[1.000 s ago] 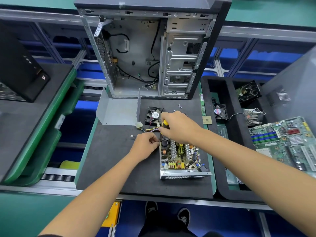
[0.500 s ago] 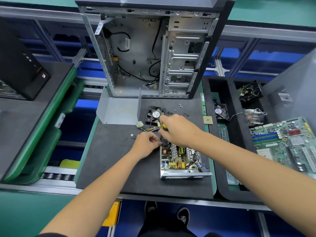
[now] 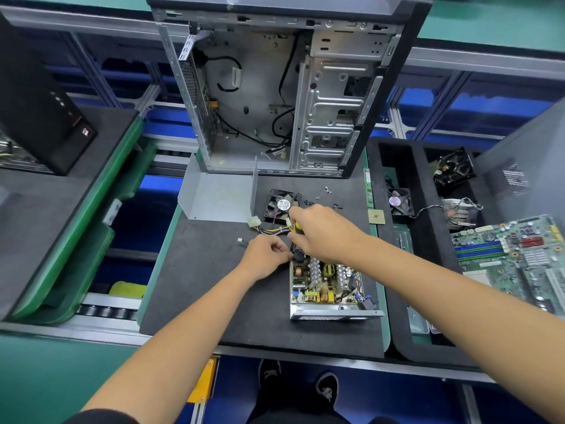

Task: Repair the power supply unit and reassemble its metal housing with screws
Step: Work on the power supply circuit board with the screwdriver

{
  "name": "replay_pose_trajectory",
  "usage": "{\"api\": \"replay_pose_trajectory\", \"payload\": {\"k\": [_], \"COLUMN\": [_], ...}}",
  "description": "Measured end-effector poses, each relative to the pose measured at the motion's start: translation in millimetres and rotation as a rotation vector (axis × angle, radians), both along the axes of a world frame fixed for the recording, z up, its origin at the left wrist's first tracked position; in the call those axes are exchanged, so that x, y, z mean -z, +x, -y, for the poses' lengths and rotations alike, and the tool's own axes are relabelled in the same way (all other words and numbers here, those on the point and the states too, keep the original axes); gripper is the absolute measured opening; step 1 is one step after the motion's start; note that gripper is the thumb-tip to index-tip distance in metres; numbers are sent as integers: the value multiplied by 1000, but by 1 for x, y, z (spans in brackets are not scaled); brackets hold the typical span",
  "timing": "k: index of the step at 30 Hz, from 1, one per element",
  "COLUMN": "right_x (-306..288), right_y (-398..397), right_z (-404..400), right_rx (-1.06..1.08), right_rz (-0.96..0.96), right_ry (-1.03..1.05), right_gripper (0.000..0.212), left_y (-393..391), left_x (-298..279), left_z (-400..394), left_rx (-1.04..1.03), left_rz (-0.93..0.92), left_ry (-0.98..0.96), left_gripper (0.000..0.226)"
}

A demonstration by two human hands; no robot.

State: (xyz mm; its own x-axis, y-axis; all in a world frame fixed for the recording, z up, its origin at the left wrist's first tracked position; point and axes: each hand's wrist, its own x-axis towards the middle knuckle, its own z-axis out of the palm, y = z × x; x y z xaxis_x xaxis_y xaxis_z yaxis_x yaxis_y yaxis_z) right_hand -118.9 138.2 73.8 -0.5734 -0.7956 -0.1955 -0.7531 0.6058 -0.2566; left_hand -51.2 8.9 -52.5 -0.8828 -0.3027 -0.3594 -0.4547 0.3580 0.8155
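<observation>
The open power supply unit (image 3: 328,286) lies on the black foam mat (image 3: 208,286), its circuit board bare in the lower metal shell. My right hand (image 3: 324,232) grips a yellow-handled screwdriver (image 3: 297,227) upright over the unit's far left corner. My left hand (image 3: 266,254) pinches something small at that same corner, its fingertips touching the shell edge; what they hold is hidden. The grey metal housing cover (image 3: 218,198) lies behind on the mat. A small black fan (image 3: 282,206) with coloured wires (image 3: 272,231) sits beside it. Loose screws (image 3: 328,191) are scattered further back.
An open computer tower case (image 3: 275,96) stands at the back of the mat. A black tray (image 3: 406,240) on the right holds another fan (image 3: 400,201), a heatsink (image 3: 460,211) and a motherboard (image 3: 516,258). A CPU chip (image 3: 376,216) lies at the mat's right edge.
Both hands stay at the unit's far left corner. The right hand has shifted slightly on the screwdriver; the left hand's fingers have barely moved.
</observation>
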Motion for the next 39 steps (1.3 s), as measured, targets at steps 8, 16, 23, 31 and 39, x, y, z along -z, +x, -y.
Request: {"api": "replay_pose_trajectory", "payload": {"k": [8, 16, 23, 31, 39], "right_x": [-2, -5, -4, -5, -8], "right_y": [-6, -4, 0, 0, 2], "right_z": [3, 1, 8, 10, 16], "right_rx": [-34, -160, -257, -100, -106], "right_rz": [17, -42, -136, -91, -268], "right_ry": [23, 70, 118, 95, 146], "right_gripper": [17, 22, 22, 19, 17], "left_y": [-4, -5, -5, -2, -1], "left_x": [0, -1, 1, -2, -2], "left_z": [-2, -2, 1, 5, 0], "left_rx": [-13, -18, -17, -32, -21], "left_rz": [23, 39, 34, 36, 23], "left_ry": [-18, -33, 13, 78, 58], "left_gripper": [17, 25, 31, 20, 10]}}
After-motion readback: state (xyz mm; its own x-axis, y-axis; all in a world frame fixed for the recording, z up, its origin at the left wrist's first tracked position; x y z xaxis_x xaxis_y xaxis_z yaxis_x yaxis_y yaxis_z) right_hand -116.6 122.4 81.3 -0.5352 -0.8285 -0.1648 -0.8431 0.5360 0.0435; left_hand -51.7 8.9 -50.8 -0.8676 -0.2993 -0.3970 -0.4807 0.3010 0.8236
